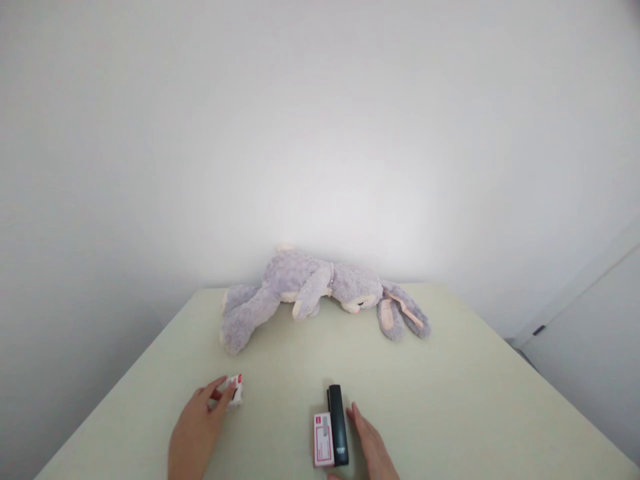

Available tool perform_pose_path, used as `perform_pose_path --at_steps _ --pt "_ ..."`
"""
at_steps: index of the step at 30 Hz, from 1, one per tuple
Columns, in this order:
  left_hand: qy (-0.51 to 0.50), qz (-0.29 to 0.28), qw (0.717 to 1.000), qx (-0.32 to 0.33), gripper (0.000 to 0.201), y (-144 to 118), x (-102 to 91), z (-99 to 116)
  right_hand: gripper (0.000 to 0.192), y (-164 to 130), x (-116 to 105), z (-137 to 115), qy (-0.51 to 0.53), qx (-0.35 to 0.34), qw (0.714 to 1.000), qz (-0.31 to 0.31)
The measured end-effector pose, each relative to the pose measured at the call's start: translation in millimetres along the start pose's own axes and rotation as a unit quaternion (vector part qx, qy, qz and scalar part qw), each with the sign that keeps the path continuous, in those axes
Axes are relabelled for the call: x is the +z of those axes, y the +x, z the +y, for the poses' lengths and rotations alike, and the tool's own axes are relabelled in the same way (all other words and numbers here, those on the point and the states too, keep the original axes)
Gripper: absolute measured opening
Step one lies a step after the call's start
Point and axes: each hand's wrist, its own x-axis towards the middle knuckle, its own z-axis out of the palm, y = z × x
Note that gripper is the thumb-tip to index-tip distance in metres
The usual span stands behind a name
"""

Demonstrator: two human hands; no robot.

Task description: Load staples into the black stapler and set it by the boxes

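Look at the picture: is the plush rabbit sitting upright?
No, the rabbit lies on its side along the table's far edge.

Left hand (pixel 200 427) pinching, right hand (pixel 373 447) flat

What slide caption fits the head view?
Left hand pinches a small box; right hand touches a black stapler near plush rabbit.

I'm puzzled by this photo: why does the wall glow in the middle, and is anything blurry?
Head view: light pools on the white wall above the grey plush rabbit and fades toward darker corners; the pale green table's edges splay from wide-lens distortion; the left hand looks slightly soft.
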Motion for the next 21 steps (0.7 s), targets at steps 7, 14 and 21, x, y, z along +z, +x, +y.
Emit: perform_pose_path --at_steps 7,14,21 --pt "-0.135 -0.127 0.982 0.034 0.054 -10 50.8 52 0.099 1 10 -2 -0.113 -0.028 0.993 -0.031" --pt "-0.214 -0.189 0.954 0.09 0.038 -50 84.7 122 0.091 3 16 8 -0.135 -0.028 0.989 -0.049" --pt "-0.254 -0.202 0.942 0.08 0.053 -87 82.5 115 0.089 7 15 22 -0.13 -0.031 0.987 -0.092"
